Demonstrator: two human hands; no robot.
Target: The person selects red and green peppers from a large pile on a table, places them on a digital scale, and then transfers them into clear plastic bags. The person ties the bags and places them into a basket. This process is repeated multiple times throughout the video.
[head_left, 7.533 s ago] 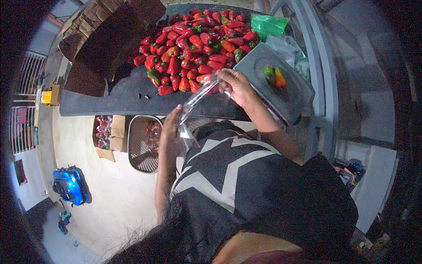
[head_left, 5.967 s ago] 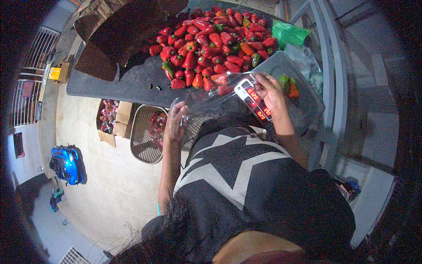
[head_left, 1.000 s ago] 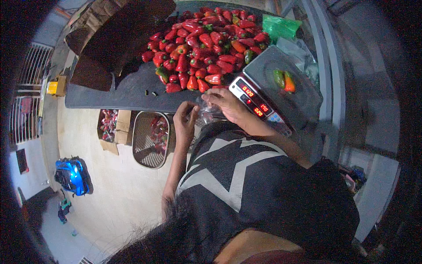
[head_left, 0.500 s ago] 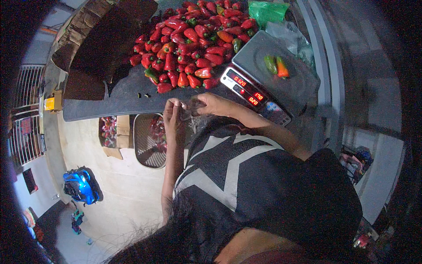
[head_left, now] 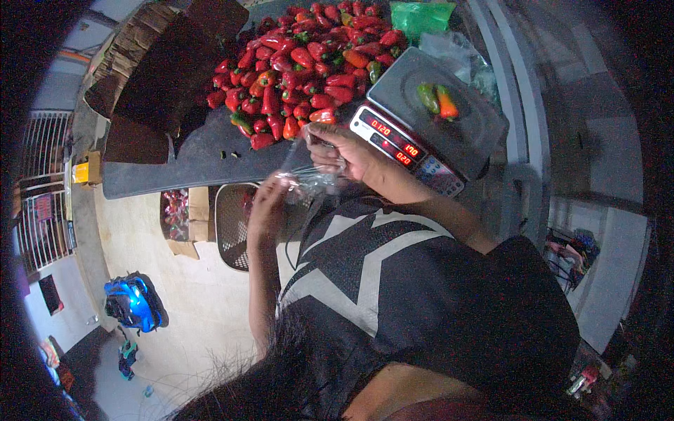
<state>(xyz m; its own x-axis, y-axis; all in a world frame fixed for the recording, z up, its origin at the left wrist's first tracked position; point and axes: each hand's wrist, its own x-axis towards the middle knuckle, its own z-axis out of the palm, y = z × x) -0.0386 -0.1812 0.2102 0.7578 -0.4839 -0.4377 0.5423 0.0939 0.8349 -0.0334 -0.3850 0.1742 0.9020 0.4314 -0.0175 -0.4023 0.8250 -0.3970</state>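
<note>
My left hand (head_left: pixel 267 207) grips a crumpled clear plastic bag (head_left: pixel 309 179) below the pepper pile. My right hand (head_left: pixel 345 153), higher and to the right, has its fingers curled on the same bag, just left of the scale's lit display. A large heap of mostly red peppers (head_left: pixel 295 77) lies on the dark grey table (head_left: pixel 168 175). On the digital scale's platform (head_left: pixel 477 133) at the right rest a green and an orange pepper (head_left: pixel 442 102).
Torn cardboard (head_left: pixel 140 77) lies at the table's left, green (head_left: pixel 421 17) and pale bags (head_left: pixel 463 59) at the right. Below stand a box of wrapped items (head_left: pixel 175 210) and a plastic basket (head_left: pixel 232 238). A blue bundle (head_left: pixel 137 302) is on the pale floor; grey rails (head_left: pixel 516 126) run at the right.
My right hand has risen since half a second ago, lifting part of the bag; my left hand has dropped slightly and left. Earlier the bag was stretched out between both hands.
</note>
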